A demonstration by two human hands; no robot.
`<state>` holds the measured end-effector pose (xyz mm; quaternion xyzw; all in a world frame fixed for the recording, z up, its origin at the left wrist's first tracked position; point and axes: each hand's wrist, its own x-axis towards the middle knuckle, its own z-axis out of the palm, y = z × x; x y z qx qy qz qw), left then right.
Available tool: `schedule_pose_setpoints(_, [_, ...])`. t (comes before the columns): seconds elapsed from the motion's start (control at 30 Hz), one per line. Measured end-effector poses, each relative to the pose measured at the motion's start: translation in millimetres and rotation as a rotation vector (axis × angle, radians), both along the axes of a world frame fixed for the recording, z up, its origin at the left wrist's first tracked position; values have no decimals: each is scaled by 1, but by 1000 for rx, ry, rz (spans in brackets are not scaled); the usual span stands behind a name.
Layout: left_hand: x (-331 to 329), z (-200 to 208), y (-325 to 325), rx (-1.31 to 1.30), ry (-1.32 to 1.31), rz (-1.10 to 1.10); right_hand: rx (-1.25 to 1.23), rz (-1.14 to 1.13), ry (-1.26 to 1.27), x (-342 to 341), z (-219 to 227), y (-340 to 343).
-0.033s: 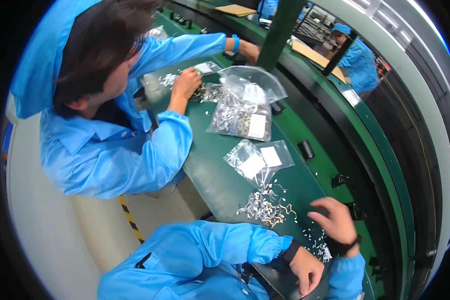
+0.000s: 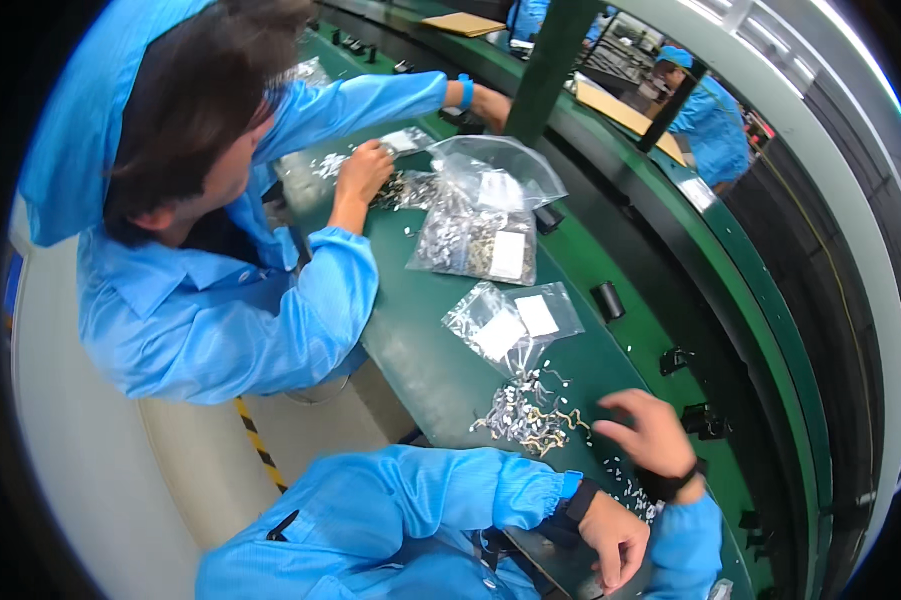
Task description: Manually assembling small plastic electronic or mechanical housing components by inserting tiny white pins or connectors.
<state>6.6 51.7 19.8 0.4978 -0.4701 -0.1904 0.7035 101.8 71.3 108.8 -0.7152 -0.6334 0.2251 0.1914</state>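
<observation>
My right hand [image 2: 651, 435] hovers at the right side of a heap of short wire leads with white connectors [image 2: 526, 412], fingers reaching toward it and thumb apart from the index finger. It is open, with nothing visible in it. Nearer the lower edge, my left hand [image 2: 616, 540] is bent downward at the table's near end. Its fingers are curled and pressed together; whatever they hold, if anything, is hidden. Small white pieces [image 2: 626, 485] lie scattered between my two hands. Beyond the heap rest clear plastic bags with white labels [image 2: 501, 330].
At left a co-worker in a blue coat [image 2: 231, 320] reaches over the green table [image 2: 401, 350]. Large clear bags of parts [image 2: 471, 235] lie near their hand [image 2: 366, 172]. Along the right runs a green line with black fixtures [image 2: 608, 300] and a green post [image 2: 551, 75].
My right hand has shifted left and slightly up, closer to the wire heap. My left hand stays almost where it was. The whole view has drifted slightly.
</observation>
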Motion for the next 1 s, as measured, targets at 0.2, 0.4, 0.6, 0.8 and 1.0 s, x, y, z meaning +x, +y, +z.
schedule_pose_setpoints(0.2, [-3,13,13,-244,181,-116,-77,71,-37,-1,-52,22])
schedule_pose_setpoints(0.4, [-10,18,26,-266,247,-90,-9,-36,182,3,-42,13])
schedule_pose_setpoints(0.6, [-3,25,42,-254,229,-38,138,-316,763,19,-64,-11])
schedule_pose_setpoints(0.8, [-1,21,45,-272,242,15,89,-360,953,20,-85,-28])
schedule_pose_setpoints(1.0, [-2,18,44,-217,290,26,153,-279,872,21,-82,-17])
